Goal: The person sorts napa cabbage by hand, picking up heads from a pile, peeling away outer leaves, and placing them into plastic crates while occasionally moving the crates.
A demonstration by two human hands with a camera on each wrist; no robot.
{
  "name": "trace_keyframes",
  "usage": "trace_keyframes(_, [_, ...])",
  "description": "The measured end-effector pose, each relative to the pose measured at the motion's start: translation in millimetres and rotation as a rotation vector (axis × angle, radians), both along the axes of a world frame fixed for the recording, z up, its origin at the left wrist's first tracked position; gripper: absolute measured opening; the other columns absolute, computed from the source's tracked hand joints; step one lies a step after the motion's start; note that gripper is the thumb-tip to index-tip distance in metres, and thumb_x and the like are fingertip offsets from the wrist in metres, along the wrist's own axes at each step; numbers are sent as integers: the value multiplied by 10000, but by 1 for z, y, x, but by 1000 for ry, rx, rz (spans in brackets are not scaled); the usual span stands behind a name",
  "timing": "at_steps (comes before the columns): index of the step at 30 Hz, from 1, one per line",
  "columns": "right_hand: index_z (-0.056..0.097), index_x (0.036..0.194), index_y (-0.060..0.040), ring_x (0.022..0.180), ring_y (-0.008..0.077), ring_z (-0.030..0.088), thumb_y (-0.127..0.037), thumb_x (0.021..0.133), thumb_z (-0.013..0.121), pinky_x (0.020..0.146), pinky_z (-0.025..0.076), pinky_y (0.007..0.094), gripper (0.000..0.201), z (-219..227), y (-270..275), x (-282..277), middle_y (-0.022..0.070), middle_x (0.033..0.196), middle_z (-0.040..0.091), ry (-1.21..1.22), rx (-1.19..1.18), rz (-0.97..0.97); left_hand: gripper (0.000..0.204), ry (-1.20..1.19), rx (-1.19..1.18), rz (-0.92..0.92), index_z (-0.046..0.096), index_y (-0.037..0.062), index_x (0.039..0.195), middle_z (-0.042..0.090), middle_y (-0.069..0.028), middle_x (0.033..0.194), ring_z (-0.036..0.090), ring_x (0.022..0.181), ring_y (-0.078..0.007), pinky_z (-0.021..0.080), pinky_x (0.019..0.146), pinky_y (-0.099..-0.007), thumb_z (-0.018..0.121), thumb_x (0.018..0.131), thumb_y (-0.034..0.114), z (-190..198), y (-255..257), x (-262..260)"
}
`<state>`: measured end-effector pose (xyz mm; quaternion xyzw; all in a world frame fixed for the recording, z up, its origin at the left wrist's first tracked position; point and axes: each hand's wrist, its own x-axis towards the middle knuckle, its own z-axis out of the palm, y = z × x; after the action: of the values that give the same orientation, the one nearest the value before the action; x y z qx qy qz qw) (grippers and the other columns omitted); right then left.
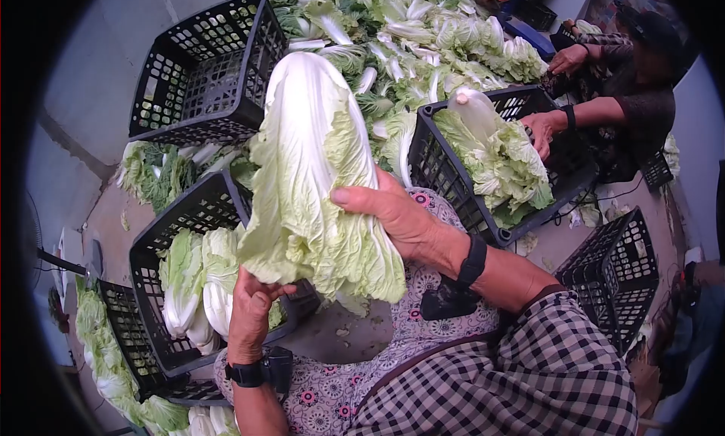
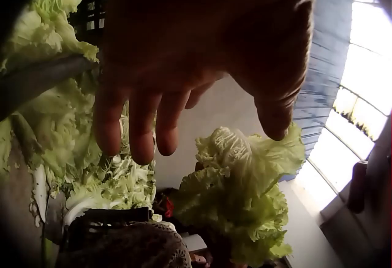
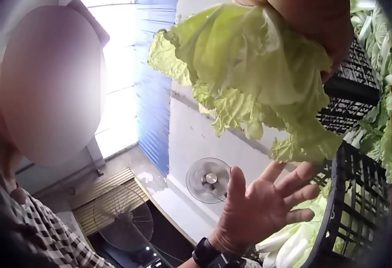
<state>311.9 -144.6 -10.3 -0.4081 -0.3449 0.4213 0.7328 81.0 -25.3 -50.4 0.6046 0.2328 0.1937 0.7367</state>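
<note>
A large napa cabbage (image 1: 310, 172), white base up and leafy end down, is gripped from its right side by my right hand (image 1: 408, 217), thumb across the leaves. In the right wrist view the right hand (image 3: 300, 4) holds the same cabbage (image 3: 245, 72) from above. My left hand (image 1: 253, 308) is just below the leafy end in the head view. Its palm and spread fingers show in the right wrist view, the left hand (image 3: 260, 206) holding nothing. The left wrist view shows the left hand (image 2: 196, 53) with extended fingers, apart from the cabbage (image 2: 239, 188).
A black crate (image 1: 245, 96) stands at the upper left; another crate (image 1: 140, 285) at lower left holds several cabbages (image 1: 215, 270). A right-hand crate (image 1: 430, 160) holds a cabbage (image 1: 491, 157), touched by another person (image 1: 634, 96). Loose leaves (image 1: 408, 28) are piled behind; an additional crate (image 1: 615, 270) stands right.
</note>
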Motion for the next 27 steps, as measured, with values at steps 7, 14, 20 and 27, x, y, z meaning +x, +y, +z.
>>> trace_keyframes(7, [381,1316,-8,1114,267,512,-172,828,610,929,440,390,563,7,-54,41,153,1240,513,199,-27,-199,842,45,24,-101,348,-1,1324,577,-118,1089,587,939,-183,475,789,-290,699,734,486,6,0,4])
trace_keyframes(14, [385,1305,7,1120,295,508,-201,858,564,952,416,421,525,6,-95,60,168,1244,510,382,-29,-332,713,118,40,-145,397,3,1294,584,-101,1078,579,924,-162,464,784,-275,678,775,403,5,-4,6])
trace_keyframes(20, [388,1295,20,1126,319,504,-226,883,525,972,396,447,499,5,-114,77,181,1248,508,498,-5,-407,627,158,43,-144,430,2,1270,590,-94,1073,577,918,-149,458,788,-265,662,801,348,6,-5,5])
trace_keyframes(27, [390,1287,34,1133,341,500,-245,908,485,993,376,472,480,-2,-131,104,194,1254,505,581,32,-521,587,185,43,-163,451,1,1256,589,-86,1080,570,921,-139,453,798,-262,659,806,316,5,-6,4])
